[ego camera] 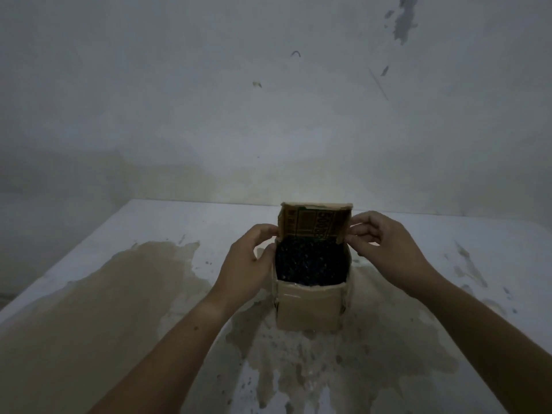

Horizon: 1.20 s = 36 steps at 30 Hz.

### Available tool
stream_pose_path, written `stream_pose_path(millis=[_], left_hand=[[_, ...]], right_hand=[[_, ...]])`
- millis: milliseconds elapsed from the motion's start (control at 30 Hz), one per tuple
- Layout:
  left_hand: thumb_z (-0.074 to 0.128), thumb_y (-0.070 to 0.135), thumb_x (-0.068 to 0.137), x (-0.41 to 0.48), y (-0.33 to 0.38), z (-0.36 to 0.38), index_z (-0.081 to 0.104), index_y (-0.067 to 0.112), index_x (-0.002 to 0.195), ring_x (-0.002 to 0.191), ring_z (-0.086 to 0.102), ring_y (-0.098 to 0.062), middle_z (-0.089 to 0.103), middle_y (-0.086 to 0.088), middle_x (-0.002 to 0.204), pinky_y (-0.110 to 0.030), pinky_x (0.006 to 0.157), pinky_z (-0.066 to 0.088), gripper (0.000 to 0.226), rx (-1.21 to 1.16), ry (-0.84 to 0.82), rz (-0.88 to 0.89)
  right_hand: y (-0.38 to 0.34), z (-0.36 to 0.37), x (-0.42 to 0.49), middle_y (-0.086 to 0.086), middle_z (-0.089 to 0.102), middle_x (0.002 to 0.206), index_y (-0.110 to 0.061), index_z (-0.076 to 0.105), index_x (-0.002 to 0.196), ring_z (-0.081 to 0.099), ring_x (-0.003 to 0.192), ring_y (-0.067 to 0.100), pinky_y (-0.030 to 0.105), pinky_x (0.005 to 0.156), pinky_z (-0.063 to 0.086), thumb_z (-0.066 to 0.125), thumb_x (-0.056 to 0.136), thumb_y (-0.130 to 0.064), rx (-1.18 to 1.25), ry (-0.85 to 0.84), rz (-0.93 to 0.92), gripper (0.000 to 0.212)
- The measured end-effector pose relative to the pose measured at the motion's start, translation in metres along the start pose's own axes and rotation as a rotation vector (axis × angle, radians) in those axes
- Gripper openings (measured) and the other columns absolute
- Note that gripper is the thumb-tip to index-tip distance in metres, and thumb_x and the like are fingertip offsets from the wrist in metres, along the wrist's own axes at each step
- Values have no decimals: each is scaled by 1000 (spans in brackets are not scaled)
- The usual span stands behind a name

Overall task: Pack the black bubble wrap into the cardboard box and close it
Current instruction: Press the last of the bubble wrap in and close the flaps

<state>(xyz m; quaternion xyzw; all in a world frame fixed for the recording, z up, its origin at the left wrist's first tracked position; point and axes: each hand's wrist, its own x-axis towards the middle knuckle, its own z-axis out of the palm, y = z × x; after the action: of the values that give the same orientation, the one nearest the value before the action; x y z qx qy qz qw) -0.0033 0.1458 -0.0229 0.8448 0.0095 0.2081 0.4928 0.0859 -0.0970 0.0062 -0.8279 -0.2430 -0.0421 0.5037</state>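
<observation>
Two bare hands reach in from the near edge to a small brown cardboard box (310,306) that stands upright on a white worktop (179,225) blotched with large tan stains. The box is the landmark for everything else. Its top is open, and the crumpled black bubble wrap (312,262) sits inside it, filling the opening up to about the level of the rim, with small glints on its bubbles. At the far side of the box a cardboard flap (315,221) with dark printed lines and letters stands upright, its printed face turned toward the camera.

On the box's left, the left hand (248,261) rests against the box's left wall, its fingertips pinching the left edge of the upright flap near its base; the grip is closed on that edge. On the box's right, the right hand (385,243) is raised a little higher, with thumb and forefinger curled in toward the flap's right edge; its grip looks closed on that edge, though the contact itself is dim and hard to make out. Both forearms stretch back from the box toward the camera.

Behind the box, past the worktop's far edge, rises a pale grey wall (268,100) with a few dark chips and scuffs high on its right.
</observation>
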Motion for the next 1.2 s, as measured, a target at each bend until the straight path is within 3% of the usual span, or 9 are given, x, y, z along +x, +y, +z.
stream_pose_path(millis=[100,167,300,400,567,700,900,1067,1200], left_hand=[[52,16,100,-1,-1,1,62,25,118,115,55,3,63,15,118,-3,89,40,22,62,50,62],[53,14,100,-1,-1,2,60,25,119,115,56,3,64,14,116,-4,86,43,23,60,59,79],[49,8,101,-6,1,-1,54,30,130,117,53,6,62,15,116,-8,86,44,37,66,-7,125],[43,10,103,-13,0,-5,59,25,129,120,52,1,58,14,125,-12,99,41,33,111,-63,191],[37,32,104,-30,2,-6,53,24,134,127,50,-7,54,14,132,-13,101,39,36,110,-75,253],[41,29,103,-40,6,-4,56,20,130,121,53,-13,53,6,125,-15,96,41,32,147,9,321],[52,32,99,-44,4,0,63,20,119,111,55,-4,57,8,115,-15,90,44,25,185,31,316],[54,24,99,-45,2,3,65,19,119,106,57,-2,60,8,110,-14,87,45,23,207,88,316],[56,23,100,-39,3,3,68,20,113,99,60,-2,63,10,103,-21,83,49,18,255,127,308]], right_hand=[[2,-2,-3,-9,73,89,-29,61,121,68,85,4,17,78,49,69,88,-11,-34,-59,-77,38],[0,-4,-5,-10,72,93,-28,66,113,67,85,1,9,76,45,68,88,-8,-95,-82,-149,32],[-1,-6,-8,-16,70,95,-25,71,97,64,88,-6,7,76,46,67,86,-4,-216,-118,-183,24],[2,-6,-12,-16,68,101,-23,72,101,63,90,-8,11,75,50,67,88,-9,-266,-124,-211,20],[3,-7,-23,-13,64,102,-21,71,104,62,88,2,26,72,56,68,85,-8,-358,-92,-330,23],[-8,-10,-41,-11,65,101,-18,71,104,62,89,4,21,76,56,71,82,-14,-300,-103,-439,23],[-6,-8,-50,-12,66,107,-20,73,105,61,102,1,22,82,54,68,82,-39,-242,-119,-402,30],[-4,2,-50,-6,67,93,-16,73,93,63,88,8,32,76,56,76,79,-23,-296,-7,-428,16],[-4,12,-47,-12,62,83,-19,68,82,60,80,6,33,70,54,81,75,-22,-251,75,-349,14]])
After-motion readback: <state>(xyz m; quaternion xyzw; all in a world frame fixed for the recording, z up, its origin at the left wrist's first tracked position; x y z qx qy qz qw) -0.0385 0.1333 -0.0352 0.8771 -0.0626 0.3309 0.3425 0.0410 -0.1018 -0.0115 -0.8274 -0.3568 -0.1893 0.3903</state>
